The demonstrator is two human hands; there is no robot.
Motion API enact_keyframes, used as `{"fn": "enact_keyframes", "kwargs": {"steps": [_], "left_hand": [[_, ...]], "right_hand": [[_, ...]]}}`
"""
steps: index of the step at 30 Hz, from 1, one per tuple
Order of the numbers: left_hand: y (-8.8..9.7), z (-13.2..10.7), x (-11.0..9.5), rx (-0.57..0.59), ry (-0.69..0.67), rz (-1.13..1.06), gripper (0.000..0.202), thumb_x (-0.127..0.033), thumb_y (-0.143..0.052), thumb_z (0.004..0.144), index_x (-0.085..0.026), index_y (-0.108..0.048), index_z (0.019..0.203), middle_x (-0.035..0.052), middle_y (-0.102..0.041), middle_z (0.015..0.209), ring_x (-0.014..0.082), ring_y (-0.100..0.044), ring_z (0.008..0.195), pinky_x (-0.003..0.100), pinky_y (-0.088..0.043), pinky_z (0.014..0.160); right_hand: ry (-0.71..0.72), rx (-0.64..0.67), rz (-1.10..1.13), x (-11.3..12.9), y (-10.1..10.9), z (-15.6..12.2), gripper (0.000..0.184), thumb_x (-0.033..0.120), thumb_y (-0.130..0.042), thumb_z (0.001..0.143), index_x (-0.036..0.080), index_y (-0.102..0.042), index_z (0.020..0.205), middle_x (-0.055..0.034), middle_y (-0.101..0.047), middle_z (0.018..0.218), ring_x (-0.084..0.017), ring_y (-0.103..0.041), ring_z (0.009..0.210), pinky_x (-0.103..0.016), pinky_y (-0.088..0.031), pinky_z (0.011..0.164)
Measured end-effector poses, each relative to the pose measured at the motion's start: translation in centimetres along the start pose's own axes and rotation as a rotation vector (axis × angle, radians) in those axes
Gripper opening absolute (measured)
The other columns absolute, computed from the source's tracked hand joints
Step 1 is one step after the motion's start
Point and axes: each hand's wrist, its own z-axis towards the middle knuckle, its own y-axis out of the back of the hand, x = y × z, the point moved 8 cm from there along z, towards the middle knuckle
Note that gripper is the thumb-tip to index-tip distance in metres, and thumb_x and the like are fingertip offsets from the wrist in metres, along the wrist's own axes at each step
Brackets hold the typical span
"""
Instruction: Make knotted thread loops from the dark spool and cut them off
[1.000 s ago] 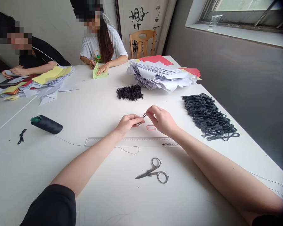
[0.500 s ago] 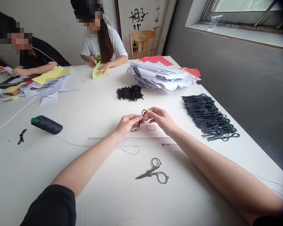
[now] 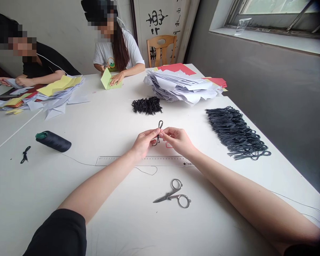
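Note:
Between my two hands, above the table, is a looped black cord [image 3: 160, 124], its loop pointing up and away from me and its ends hanging below. My left hand [image 3: 146, 140] pinches it at the middle between thumb and fingers. The fingertips of my right hand [image 3: 177, 138] close on the same cord from the right, just beside the left thumb. A red outlined rectangle [image 3: 169, 145] on the table is partly covered by my right hand. Nearer to me lies a clear ruler [image 3: 149, 161], and closer still, metal scissors [image 3: 173, 196] with parted handles.
A black thread spool [image 3: 53, 141] and a small knotted cord [image 3: 25, 155] lie at left. Bundled short black cords [image 3: 147, 105] sit ahead; a row of longer looped cords [image 3: 237, 133] lies right. Behind is a paper stack [image 3: 184, 85]. Two people work across the table [image 3: 109, 227].
My right hand has moved down and left, from the top of the loop to its middle. The loop now stands straighter. Across the table, a person's green paper has tilted.

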Motion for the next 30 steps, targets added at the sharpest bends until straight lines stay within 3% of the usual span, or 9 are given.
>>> {"fn": "enact_keyframes", "kwargs": {"steps": [5, 10, 15, 18, 22, 26, 30], "left_hand": [[0.2, 0.1, 0.5, -0.020, 0.041, -0.076, 0.022, -0.040, -0.078, 0.068, -0.020, -0.075, 0.078, 0.0017, -0.065, 0.077, 0.0110, -0.050, 0.068, 0.026, -0.035, 0.061], [0.3, 0.1, 0.4, -0.026, 0.034, -0.106, 0.022, -0.039, -0.077, 0.069, -0.020, -0.075, 0.079, 0.0015, -0.067, 0.079, 0.0114, -0.054, 0.073, 0.026, -0.039, 0.068], [0.5, -0.3, -1.1, -0.087, -0.094, 0.140, 0.021, -0.039, -0.076, 0.071, -0.019, -0.074, 0.077, 0.0032, -0.070, 0.083, 0.0126, -0.058, 0.079, 0.027, -0.041, 0.076], [0.2, -0.4, -1.3, -0.073, -0.108, 0.256, 0.025, -0.042, -0.075, 0.071, -0.018, -0.074, 0.076, 0.0048, -0.070, 0.081, 0.0142, -0.058, 0.076, 0.029, -0.042, 0.072], [-0.1, -0.4, -0.6, -0.034, -0.038, 0.249, 0.030, -0.045, -0.073, 0.072, -0.017, -0.073, 0.081, 0.0056, -0.070, 0.078, 0.0132, -0.057, 0.066, 0.028, -0.042, 0.064], [-0.2, -0.3, 0.6, 0.018, 0.115, 0.088, 0.037, -0.048, -0.067, 0.077, -0.014, -0.072, 0.089, 0.0100, -0.072, 0.083, 0.0172, -0.064, 0.075, 0.031, -0.046, 0.073], [-0.4, -0.4, 0.9, 0.089, 0.145, 0.080, 0.029, -0.039, -0.071, 0.075, -0.013, -0.072, 0.088, 0.0112, -0.073, 0.088, 0.0191, -0.066, 0.083, 0.032, -0.046, 0.079]], "right_hand": [[0.066, -0.024, -0.060, 1.1, -0.1, -0.3, 0.032, 0.048, -0.057, 0.084, 0.016, -0.062, 0.081, -0.0048, -0.064, 0.081, -0.012, -0.052, 0.062, -0.027, -0.043, 0.059], [0.110, -0.003, -0.111, 1.8, -0.2, -0.5, 0.025, 0.042, -0.058, 0.084, 0.017, -0.060, 0.078, -0.0037, -0.063, 0.082, -0.013, -0.055, 0.071, -0.028, -0.044, 0.067], [-0.043, -0.047, 0.071, 0.5, 1.1, 0.0, 0.040, 0.056, -0.050, 0.087, 0.018, -0.060, 0.089, -0.0064, -0.065, 0.098, -0.015, -0.058, 0.080, -0.029, -0.045, 0.070], [-0.100, -0.070, 0.170, -0.2, 1.8, 0.5, 0.044, 0.059, -0.054, 0.082, 0.017, -0.064, 0.090, -0.0072, -0.065, 0.097, -0.014, -0.057, 0.080, -0.029, -0.044, 0.071], [-0.135, -0.105, 0.183, -0.8, 2.1, 0.8, 0.038, 0.052, -0.070, 0.071, 0.016, -0.065, 0.082, -0.0045, -0.064, 0.081, -0.012, -0.053, 0.071, -0.028, -0.040, 0.069], [-0.147, -0.159, 0.202, -1.3, 2.6, 0.9, 0.037, 0.052, -0.070, 0.070, 0.016, -0.063, 0.078, -0.0020, -0.060, 0.072, -0.011, -0.050, 0.066, -0.027, -0.039, 0.066], [-0.159, -0.192, 0.239, -1.5, 3.0, 0.9, 0.034, 0.050, -0.068, 0.072, 0.017, -0.061, 0.077, -0.0005, -0.056, 0.068, -0.011, -0.050, 0.065, -0.027, -0.039, 0.066]]}}
